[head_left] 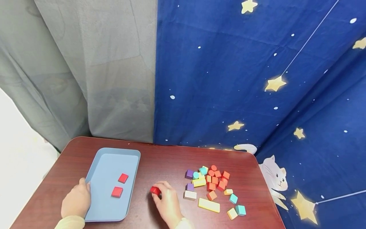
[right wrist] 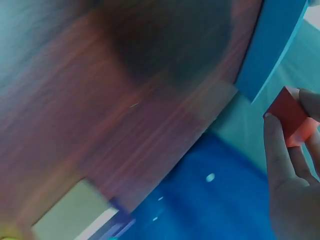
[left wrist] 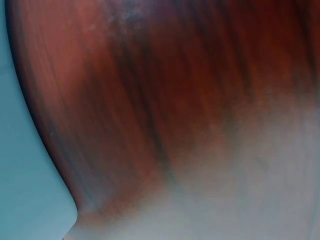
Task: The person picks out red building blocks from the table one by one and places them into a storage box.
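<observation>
A red block [head_left: 155, 190] is pinched between the thumb and fingers of my right hand [head_left: 168, 202], over the table between the tray and the loose blocks. The right wrist view shows the same red block [right wrist: 290, 116] at the fingertips. My left hand [head_left: 76, 199] grips the left rim of the blue-grey tray [head_left: 114, 208]. Two flat-looking red blocks, one farther back [head_left: 123, 178] and one nearer [head_left: 117, 192], lie inside the tray. The left wrist view catches only the tray's edge [left wrist: 35, 165] and blurred table; the left hand is outside it.
Right of my right hand lies a loose group of blocks: red and orange ones [head_left: 211, 186], purple [head_left: 189, 174], teal [head_left: 240, 210], a white one [head_left: 190, 195] and a long yellow one [head_left: 209, 205]. Curtains [head_left: 200, 95] hang behind the brown table [head_left: 160, 156].
</observation>
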`<state>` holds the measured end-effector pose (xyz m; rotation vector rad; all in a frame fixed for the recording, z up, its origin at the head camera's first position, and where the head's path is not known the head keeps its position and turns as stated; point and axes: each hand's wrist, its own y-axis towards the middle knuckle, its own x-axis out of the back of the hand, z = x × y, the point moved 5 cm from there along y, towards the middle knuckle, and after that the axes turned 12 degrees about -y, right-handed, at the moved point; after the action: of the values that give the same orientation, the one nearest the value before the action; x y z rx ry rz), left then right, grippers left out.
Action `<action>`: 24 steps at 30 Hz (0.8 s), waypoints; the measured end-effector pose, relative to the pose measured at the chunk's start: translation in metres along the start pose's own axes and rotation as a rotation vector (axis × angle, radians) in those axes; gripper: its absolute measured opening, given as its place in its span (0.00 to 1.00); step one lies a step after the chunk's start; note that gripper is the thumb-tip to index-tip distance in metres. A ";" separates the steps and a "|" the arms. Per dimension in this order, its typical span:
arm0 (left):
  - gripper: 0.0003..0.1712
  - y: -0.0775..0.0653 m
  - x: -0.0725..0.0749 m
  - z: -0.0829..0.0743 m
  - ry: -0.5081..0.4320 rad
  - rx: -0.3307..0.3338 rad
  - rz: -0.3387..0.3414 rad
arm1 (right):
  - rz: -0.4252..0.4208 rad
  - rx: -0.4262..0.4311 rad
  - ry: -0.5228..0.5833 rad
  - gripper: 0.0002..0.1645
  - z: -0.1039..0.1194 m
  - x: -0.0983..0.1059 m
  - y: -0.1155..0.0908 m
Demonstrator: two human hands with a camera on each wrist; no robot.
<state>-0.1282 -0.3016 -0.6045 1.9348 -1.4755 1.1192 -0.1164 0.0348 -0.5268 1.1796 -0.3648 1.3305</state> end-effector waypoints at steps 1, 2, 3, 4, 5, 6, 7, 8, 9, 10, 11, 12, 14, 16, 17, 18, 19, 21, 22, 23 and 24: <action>0.27 0.000 0.000 -0.001 -0.001 0.000 -0.002 | 0.001 0.014 0.001 0.17 0.005 -0.002 0.001; 0.27 0.000 0.000 -0.002 -0.002 0.000 -0.001 | 0.000 0.029 0.002 0.17 0.009 -0.003 0.002; 0.27 -0.001 0.001 -0.003 -0.002 -0.001 -0.001 | 0.000 0.044 0.004 0.17 0.014 -0.005 0.003; 0.27 -0.001 0.001 -0.003 -0.002 0.001 0.003 | 0.000 0.057 0.008 0.17 0.018 -0.007 0.004; 0.27 -0.001 0.001 -0.004 0.000 0.003 0.002 | 0.000 0.070 0.012 0.18 0.023 -0.009 0.005; 0.27 -0.002 0.001 -0.004 0.001 0.004 0.000 | -0.002 0.081 0.015 0.17 0.027 -0.011 0.006; 0.27 -0.002 0.001 -0.005 0.003 0.005 0.000 | -0.001 0.090 0.018 0.17 0.031 -0.014 0.007; 0.27 -0.002 0.001 -0.005 0.003 0.005 -0.001 | 0.000 0.097 0.027 0.17 0.035 -0.016 0.007; 0.27 -0.002 0.002 -0.005 0.003 0.006 -0.001 | 0.005 0.102 0.030 0.17 0.038 -0.019 0.008; 0.27 -0.002 0.002 -0.005 0.002 0.006 -0.001 | 0.010 0.109 0.028 0.17 0.042 -0.022 0.008; 0.26 -0.002 0.002 -0.005 0.001 0.005 -0.005 | 0.017 0.117 0.028 0.17 0.046 -0.026 0.008; 0.26 -0.002 0.002 -0.005 -0.001 0.007 -0.003 | 0.026 0.128 0.029 0.16 0.050 -0.029 0.008; 0.27 -0.001 0.001 -0.004 -0.002 0.013 0.010 | 0.047 0.154 0.029 0.16 0.057 -0.035 0.007; 0.28 -0.001 0.000 -0.002 0.002 0.020 0.030 | 0.058 0.189 0.017 0.15 0.063 -0.040 0.006; 0.29 -0.001 -0.001 -0.002 0.005 0.024 0.037 | 0.059 0.210 0.012 0.14 0.065 -0.042 0.005; 0.29 -0.001 -0.001 -0.001 0.007 0.028 0.048 | 0.057 0.232 0.002 0.14 0.067 -0.044 0.004; 0.30 -0.001 -0.001 -0.001 0.008 0.030 0.053 | 0.056 0.254 -0.012 0.13 0.069 -0.045 0.003; 0.29 -0.001 0.000 0.000 0.014 0.039 0.052 | 0.049 0.301 -0.051 0.12 0.073 -0.049 0.001; 0.29 0.000 0.000 -0.001 0.015 0.043 0.051 | 0.047 0.323 -0.075 0.12 0.074 -0.051 0.000; 0.29 0.000 -0.001 -0.001 0.015 0.048 0.052 | 0.046 0.343 -0.098 0.11 0.075 -0.052 -0.001; 0.29 0.000 -0.001 -0.001 0.016 0.051 0.052 | 0.047 0.360 -0.120 0.10 0.076 -0.054 -0.002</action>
<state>-0.1290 -0.3000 -0.6045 1.9270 -1.5109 1.2028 -0.0998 -0.0558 -0.5377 1.5633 -0.2452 1.4071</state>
